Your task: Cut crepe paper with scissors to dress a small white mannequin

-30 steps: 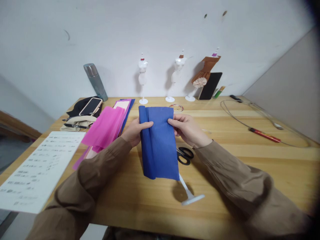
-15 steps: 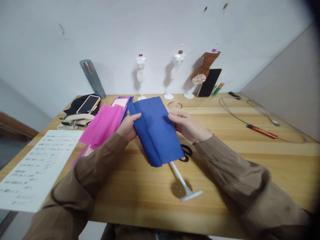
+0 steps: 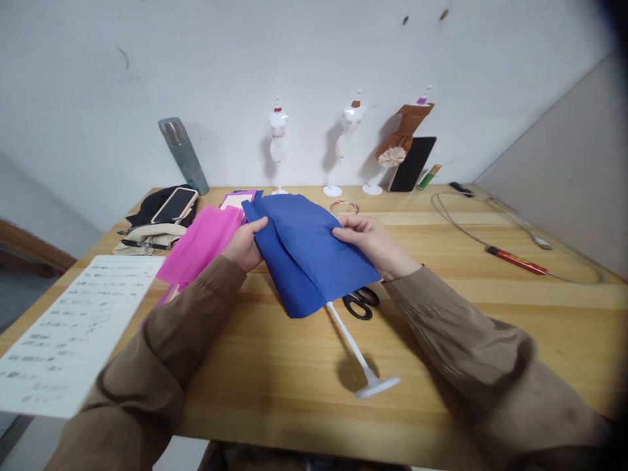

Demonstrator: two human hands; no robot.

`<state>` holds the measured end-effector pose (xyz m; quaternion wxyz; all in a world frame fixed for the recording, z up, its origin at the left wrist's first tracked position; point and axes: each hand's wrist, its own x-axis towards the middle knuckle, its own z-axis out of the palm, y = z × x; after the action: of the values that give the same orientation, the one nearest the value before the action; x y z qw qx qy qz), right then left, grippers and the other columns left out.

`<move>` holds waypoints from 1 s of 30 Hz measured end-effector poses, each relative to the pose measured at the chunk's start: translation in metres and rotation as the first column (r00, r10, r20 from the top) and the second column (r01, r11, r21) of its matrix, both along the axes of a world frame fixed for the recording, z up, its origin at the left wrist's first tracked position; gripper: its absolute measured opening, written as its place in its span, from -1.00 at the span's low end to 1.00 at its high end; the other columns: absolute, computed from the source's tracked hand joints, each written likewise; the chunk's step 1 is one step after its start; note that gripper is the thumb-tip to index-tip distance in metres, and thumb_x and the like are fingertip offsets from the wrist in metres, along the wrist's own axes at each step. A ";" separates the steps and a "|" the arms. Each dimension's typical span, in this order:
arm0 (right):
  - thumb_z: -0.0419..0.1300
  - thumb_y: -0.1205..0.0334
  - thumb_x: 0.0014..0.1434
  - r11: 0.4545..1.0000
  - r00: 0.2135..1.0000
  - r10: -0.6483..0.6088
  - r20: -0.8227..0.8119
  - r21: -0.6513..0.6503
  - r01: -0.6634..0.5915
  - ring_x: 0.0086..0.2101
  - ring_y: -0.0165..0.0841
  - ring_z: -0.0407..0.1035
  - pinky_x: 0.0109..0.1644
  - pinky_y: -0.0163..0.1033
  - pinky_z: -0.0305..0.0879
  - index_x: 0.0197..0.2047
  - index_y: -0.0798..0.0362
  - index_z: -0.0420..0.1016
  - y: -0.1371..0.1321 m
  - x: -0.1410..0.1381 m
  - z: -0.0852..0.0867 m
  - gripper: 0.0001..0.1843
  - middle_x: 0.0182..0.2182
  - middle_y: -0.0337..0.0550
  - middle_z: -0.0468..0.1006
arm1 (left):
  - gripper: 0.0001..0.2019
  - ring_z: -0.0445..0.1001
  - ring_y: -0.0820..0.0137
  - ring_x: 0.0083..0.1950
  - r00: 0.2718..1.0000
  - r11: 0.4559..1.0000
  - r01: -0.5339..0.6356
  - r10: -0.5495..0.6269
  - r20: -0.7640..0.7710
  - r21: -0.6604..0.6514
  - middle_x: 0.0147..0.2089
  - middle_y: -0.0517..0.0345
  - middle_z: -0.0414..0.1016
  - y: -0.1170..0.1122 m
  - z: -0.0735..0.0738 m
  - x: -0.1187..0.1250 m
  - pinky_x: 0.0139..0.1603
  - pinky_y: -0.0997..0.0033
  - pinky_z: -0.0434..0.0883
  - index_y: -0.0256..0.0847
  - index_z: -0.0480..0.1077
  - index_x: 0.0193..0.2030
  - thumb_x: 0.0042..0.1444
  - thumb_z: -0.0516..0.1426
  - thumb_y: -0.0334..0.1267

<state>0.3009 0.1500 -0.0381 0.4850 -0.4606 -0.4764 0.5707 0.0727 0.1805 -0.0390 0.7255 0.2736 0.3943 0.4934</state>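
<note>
Head view: your left hand (image 3: 246, 245) and right hand (image 3: 375, 247) are pinching the blue sheet (image 3: 311, 252), its near end fanning wider, so it's opening out.

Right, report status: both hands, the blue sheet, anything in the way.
Left hand and right hand gripping blue sheet. Sheet creased, hiding white stand's upper part. Black scissors nearby, not blocking hands.
</note>
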 end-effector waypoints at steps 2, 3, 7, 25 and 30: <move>0.47 0.18 -0.21 1.000 1.000 -0.002 -0.015 0.005 0.002 -0.56 -0.45 0.32 -0.44 -0.30 0.23 -0.46 0.05 0.55 -0.001 -0.001 0.002 -0.76 -0.56 -0.28 0.51 | -0.60 0.60 0.22 -0.01 1.000 1.000 0.023 -0.023 0.009 -0.001 -0.07 -0.16 0.63 0.000 -0.001 0.000 0.22 0.16 0.43 -0.47 0.36 0.22 0.28 0.05 -0.36; 0.46 0.19 -0.20 1.000 1.000 0.008 -0.030 0.007 -0.008 -0.54 -0.44 0.34 -0.42 -0.29 0.26 -0.45 0.04 0.56 -0.002 -0.001 0.003 -0.78 -0.54 -0.27 0.53 | -0.61 0.60 0.21 0.00 0.999 0.999 0.039 -0.039 0.013 0.006 -0.06 -0.18 0.63 0.000 -0.001 0.000 0.22 0.16 0.44 -0.48 0.37 0.20 0.27 0.05 -0.37; 0.45 0.22 -0.17 0.999 0.996 0.032 -0.079 0.032 -0.030 -0.45 -0.36 0.43 -0.28 -0.21 0.37 -0.37 0.01 0.61 -0.006 -0.004 0.005 -0.78 -0.44 -0.23 0.59 | -0.66 0.60 0.18 0.00 0.997 0.997 0.074 -0.074 0.002 0.035 -0.09 -0.16 0.64 -0.002 0.000 0.002 0.22 0.10 0.43 -0.46 0.43 0.11 0.21 0.07 -0.43; 0.39 0.04 0.04 0.875 0.895 0.430 0.119 0.187 -0.446 -0.59 -0.45 0.31 -0.51 -0.32 0.31 0.13 -0.03 0.50 -0.037 -0.026 0.013 -0.42 -0.50 -0.32 0.40 | -0.68 0.57 0.02 0.02 0.981 0.950 0.184 -0.160 -0.111 0.254 -0.19 -0.07 0.65 -0.026 0.007 0.013 0.06 0.11 0.46 -0.28 0.51 -0.16 -0.03 0.36 -0.17; 0.36 0.09 0.10 0.915 0.936 0.345 0.069 0.197 -0.352 -0.63 -0.51 0.29 -0.53 -0.36 0.24 0.26 -0.01 0.41 -0.041 -0.029 0.012 -0.34 -0.55 -0.38 0.35 | -0.74 0.54 0.26 -0.27 0.977 0.935 0.007 0.069 -0.203 0.355 -0.40 0.12 0.58 -0.036 0.007 0.021 -0.15 0.28 0.45 -0.26 0.51 -0.35 -0.13 0.41 -0.20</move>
<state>0.2715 0.1090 -0.0266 0.4128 -0.3251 -0.6151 0.5878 0.0937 0.1445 -0.0317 0.6103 0.4444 0.3784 0.5356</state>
